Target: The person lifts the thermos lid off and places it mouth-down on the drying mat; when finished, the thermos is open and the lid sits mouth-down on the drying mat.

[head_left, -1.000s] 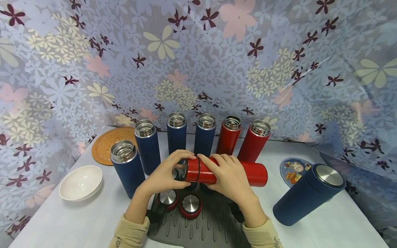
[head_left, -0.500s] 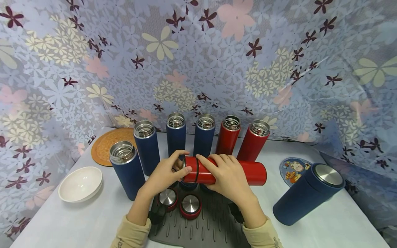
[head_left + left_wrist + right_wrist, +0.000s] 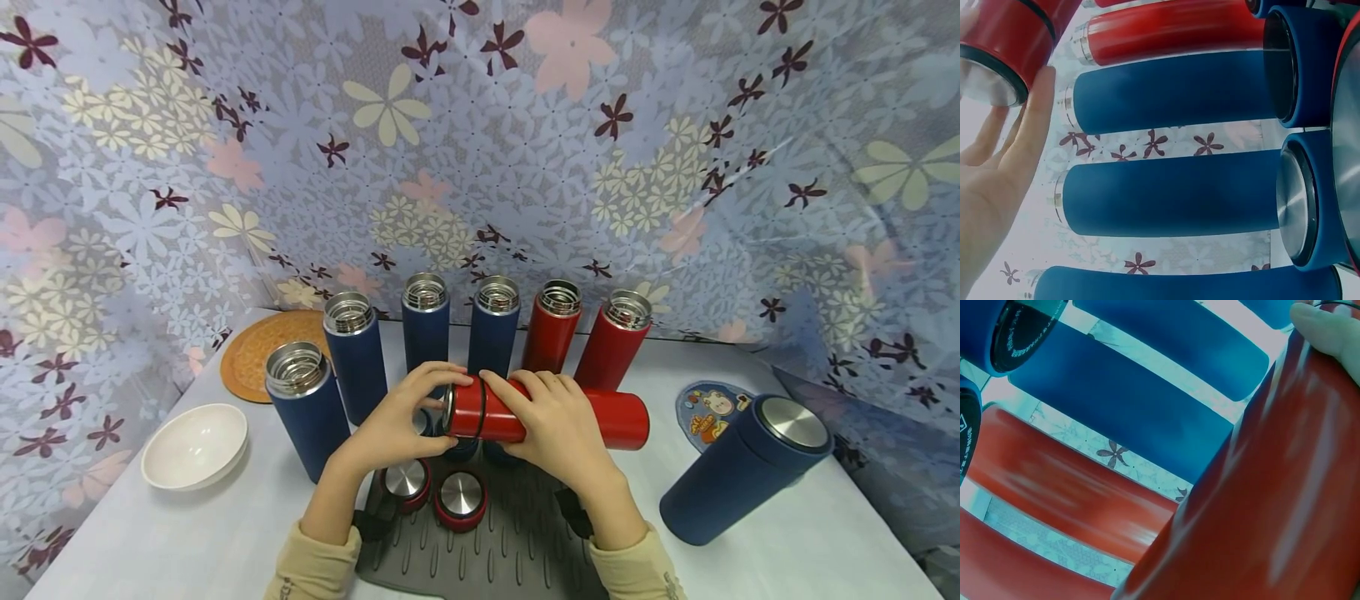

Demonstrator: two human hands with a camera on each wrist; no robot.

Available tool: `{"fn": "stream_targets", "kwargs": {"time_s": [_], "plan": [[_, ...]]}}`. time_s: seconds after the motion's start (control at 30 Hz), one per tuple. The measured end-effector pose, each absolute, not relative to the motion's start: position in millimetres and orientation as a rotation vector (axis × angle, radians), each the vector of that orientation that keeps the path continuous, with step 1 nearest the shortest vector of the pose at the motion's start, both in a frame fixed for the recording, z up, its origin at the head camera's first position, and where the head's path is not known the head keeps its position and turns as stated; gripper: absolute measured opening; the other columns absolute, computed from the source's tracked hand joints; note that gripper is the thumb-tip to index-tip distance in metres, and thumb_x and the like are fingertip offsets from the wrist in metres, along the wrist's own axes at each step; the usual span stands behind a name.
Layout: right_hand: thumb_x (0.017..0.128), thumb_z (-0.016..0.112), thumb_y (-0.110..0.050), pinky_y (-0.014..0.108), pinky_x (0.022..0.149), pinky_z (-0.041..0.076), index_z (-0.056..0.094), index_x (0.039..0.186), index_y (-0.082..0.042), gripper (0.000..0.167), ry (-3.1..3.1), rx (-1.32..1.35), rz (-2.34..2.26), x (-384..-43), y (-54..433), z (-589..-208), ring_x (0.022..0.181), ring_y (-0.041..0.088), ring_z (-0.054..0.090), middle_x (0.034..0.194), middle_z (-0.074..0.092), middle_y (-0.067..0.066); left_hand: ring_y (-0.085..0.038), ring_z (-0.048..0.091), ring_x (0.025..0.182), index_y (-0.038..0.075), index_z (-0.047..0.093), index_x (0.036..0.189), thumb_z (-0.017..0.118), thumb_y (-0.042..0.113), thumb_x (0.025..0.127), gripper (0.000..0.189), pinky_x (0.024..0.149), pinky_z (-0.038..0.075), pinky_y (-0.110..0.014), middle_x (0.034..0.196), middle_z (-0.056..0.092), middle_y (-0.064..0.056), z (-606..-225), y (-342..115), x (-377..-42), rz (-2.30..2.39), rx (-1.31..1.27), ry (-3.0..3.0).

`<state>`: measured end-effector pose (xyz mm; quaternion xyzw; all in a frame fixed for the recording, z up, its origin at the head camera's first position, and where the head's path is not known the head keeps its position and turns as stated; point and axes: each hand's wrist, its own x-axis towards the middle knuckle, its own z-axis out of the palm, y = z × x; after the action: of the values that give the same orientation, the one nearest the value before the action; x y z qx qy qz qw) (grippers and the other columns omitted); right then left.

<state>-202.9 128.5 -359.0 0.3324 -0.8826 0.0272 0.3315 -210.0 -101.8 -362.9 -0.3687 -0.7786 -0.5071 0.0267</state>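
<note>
My right hand [image 3: 558, 425] grips the body of a red thermos flask [image 3: 618, 419], which lies sideways in the air over a dark grey ridged mat [image 3: 517, 542]. My left hand [image 3: 386, 425] holds the flask's red lid [image 3: 467, 408] at the left end, fingers above and thumb below. A black band marks where lid meets body. The left wrist view shows the lid's steel end [image 3: 988, 81] with fingers alongside it. In the right wrist view the flask's red body [image 3: 1279, 487] fills the right side. Two red lids [image 3: 461, 496] with steel tops sit on the mat.
Behind my hands stand several uncapped blue flasks [image 3: 356, 358] and two uncapped red flasks [image 3: 611, 342]. Blue lids [image 3: 1300, 200] lie partly hidden under the held flask. A capped blue flask [image 3: 738, 475] and round patterned mat [image 3: 712, 412] are right; a white bowl [image 3: 195, 446] and cork mat [image 3: 247, 358] left.
Half a second ago my left thumb lay across the lid's front; now it is below the lid, with fingers over the top, much as one second ago. The right hand keeps its grip.
</note>
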Motion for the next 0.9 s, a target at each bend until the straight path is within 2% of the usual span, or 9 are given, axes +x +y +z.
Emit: {"fn": "stream_targets", "kwargs": {"time_s": [0.2,0.4,0.47,0.5,0.57,0.63,0.73,0.8,0.9], "plan": [[0.05,0.089,-0.039,0.042,0.081,0.048,0.052,0.129,-0.023,0.089,-2.289,0.883,0.074,-202.4,127.3,-359.7,0.09,0.028,0.06,0.104,0.063,0.009,-0.02,0.057,0.095,0.017,0.042,0.136,0.069,0.016,0.081,0.061,0.074,0.053,-0.031,0.119,0.051,-0.008,-361.8,-101.6,-209.0,-1.592,-0.961,-2.537],[0.05,0.088,-0.039,0.042,0.08,0.049,0.052,0.129,-0.024,0.088,-2.279,0.901,0.079,-202.1,125.8,-360.2,0.091,0.028,0.06,0.103,0.064,0.009,-0.013,0.056,0.068,0.019,0.04,0.136,0.052,0.046,0.091,0.054,0.061,0.05,-0.028,0.089,0.057,-0.005,-361.0,-99.7,-210.0,-1.44,-0.835,-2.661],[0.05,0.089,-0.039,0.042,0.08,0.049,0.052,0.129,-0.023,0.089,-2.28,0.903,0.084,-202.1,125.7,-360.2,0.091,0.028,0.061,0.103,0.064,0.009,-0.015,0.058,0.073,0.02,0.034,0.141,0.049,0.056,0.088,0.065,0.061,0.051,-0.029,0.099,0.057,-0.007,-361.8,-100.5,-210.0,-1.476,-0.861,-2.648],[0.05,0.089,-0.039,0.042,0.08,0.049,0.052,0.129,-0.023,0.089,-2.281,0.901,0.083,-202.0,125.8,-360.0,0.091,0.028,0.061,0.103,0.064,0.009,-0.017,0.06,0.08,0.022,0.031,0.143,0.052,0.055,0.086,0.069,0.064,0.052,-0.031,0.108,0.056,-0.009,-362.3,-100.9,-209.9,-1.529,-0.886,-2.627],[0.049,0.089,-0.039,0.042,0.081,0.049,0.052,0.129,-0.023,0.089,-2.284,0.894,0.08,-202.2,126.2,-360.0,0.09,0.028,0.061,0.104,0.064,0.009,-0.022,0.056,0.102,0.024,0.024,0.145,0.065,0.048,0.081,0.079,0.076,0.053,-0.035,0.13,0.044,-0.01,-363.1,-101.7,-210.0,-1.59,-0.964,-2.571],[0.049,0.089,-0.039,0.042,0.081,0.049,0.052,0.129,-0.022,0.089,-2.289,0.886,0.075,-202.4,126.8,-359.9,0.09,0.028,0.061,0.104,0.064,0.009,-0.026,0.043,0.12,0.023,0.025,0.145,0.076,0.032,0.075,0.087,0.086,0.05,-0.04,0.143,0.027,-0.009,-363.2,-102.1,-210.0,-1.613,-1.055,-2.505],[0.05,0.089,-0.039,0.042,0.081,0.049,0.052,0.129,-0.022,0.088,-2.293,0.882,0.074,-202.7,127.4,-359.9,0.09,0.028,0.061,0.104,0.064,0.009,-0.029,0.033,0.128,0.017,0.036,0.139,0.079,0.009,0.071,0.081,0.092,0.046,-0.045,0.144,0.026,-0.008,-362.6,-101.8,-209.9,-1.572,-1.14,-2.444],[0.05,0.088,-0.039,0.042,0.081,0.049,0.052,0.129,-0.022,0.088,-2.293,0.885,0.075,-202.7,127.5,-360.0,0.09,0.028,0.061,0.103,0.064,0.009,-0.03,0.034,0.127,0.014,0.043,0.134,0.076,0.002,0.072,0.071,0.091,0.046,-0.046,0.141,0.03,-0.01,-361.8,-101.7,-209.1,-1.565,-1.152,-2.43],[0.05,0.088,-0.039,0.042,0.081,0.049,0.052,0.129,-0.022,0.088,-2.289,0.889,0.078,-202.7,127.2,-360.1,0.09,0.028,0.061,0.103,0.064,0.009,-0.028,0.04,0.123,0.014,0.046,0.131,0.074,0.003,0.073,0.065,0.09,0.047,-0.045,0.135,0.037,-0.009,-360.5,-102.0,-208.0,-1.579,-1.114,-2.447]]}}
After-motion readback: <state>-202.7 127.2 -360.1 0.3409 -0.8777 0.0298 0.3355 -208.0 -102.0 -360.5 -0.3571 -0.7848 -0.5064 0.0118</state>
